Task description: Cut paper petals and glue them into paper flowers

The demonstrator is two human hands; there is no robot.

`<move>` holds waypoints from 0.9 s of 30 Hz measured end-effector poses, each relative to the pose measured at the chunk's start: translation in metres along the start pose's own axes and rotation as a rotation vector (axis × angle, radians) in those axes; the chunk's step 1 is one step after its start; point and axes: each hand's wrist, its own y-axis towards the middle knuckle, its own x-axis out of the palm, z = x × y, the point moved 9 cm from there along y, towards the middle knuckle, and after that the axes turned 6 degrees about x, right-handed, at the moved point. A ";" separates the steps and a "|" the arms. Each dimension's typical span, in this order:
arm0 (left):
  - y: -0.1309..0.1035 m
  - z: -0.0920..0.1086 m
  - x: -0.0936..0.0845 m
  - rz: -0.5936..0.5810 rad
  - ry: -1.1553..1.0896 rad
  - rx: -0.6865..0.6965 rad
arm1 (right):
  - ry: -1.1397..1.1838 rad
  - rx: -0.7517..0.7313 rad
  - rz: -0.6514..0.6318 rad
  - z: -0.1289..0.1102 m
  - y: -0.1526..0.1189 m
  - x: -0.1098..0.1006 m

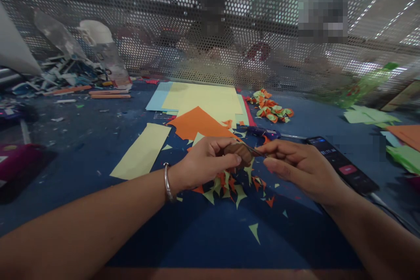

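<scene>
My left hand (210, 162), with a silver bangle at the wrist, pinches a small rounded, brownish folded-looking piece of paper (239, 153) between thumb and fingers. Close against its right edge, the fingers of my right hand (292, 164) are pinched together. A thin dark thing shows at their tips, too small to make out. Below both hands lie pointed orange and pale green paper scraps (226, 186). Just beyond them are an orange paper sheet (198, 122) and a pale yellow paper strip (144, 151).
Yellow sheets (206, 96) lie near the perforated metal screen (147, 30). Curled paper pieces (272, 107) are piled right of them, near a dark blue tool (262, 132). A phone (341, 162) with a cable lies rightward. A bottle (108, 57) stands at back left.
</scene>
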 end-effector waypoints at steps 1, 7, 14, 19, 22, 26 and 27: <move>0.000 0.001 0.000 -0.002 -0.002 0.000 | 0.005 0.002 0.000 0.000 0.000 0.000; 0.000 0.001 0.002 -0.011 -0.015 -0.018 | 0.025 -0.013 -0.013 -0.001 0.001 0.001; 0.000 -0.010 0.000 0.017 0.011 -0.093 | 0.000 -0.012 -0.011 -0.003 0.000 0.003; 0.000 -0.009 -0.002 0.021 0.002 -0.113 | 0.014 0.021 0.056 0.003 0.005 -0.004; 0.001 -0.007 -0.005 0.037 0.009 -0.103 | 0.012 0.050 0.109 0.010 0.010 -0.009; 0.001 -0.007 -0.008 0.063 0.010 -0.082 | -0.042 0.069 0.123 0.017 0.014 -0.010; 0.001 -0.007 -0.008 0.067 0.009 -0.089 | -0.057 0.068 0.118 0.018 0.015 -0.010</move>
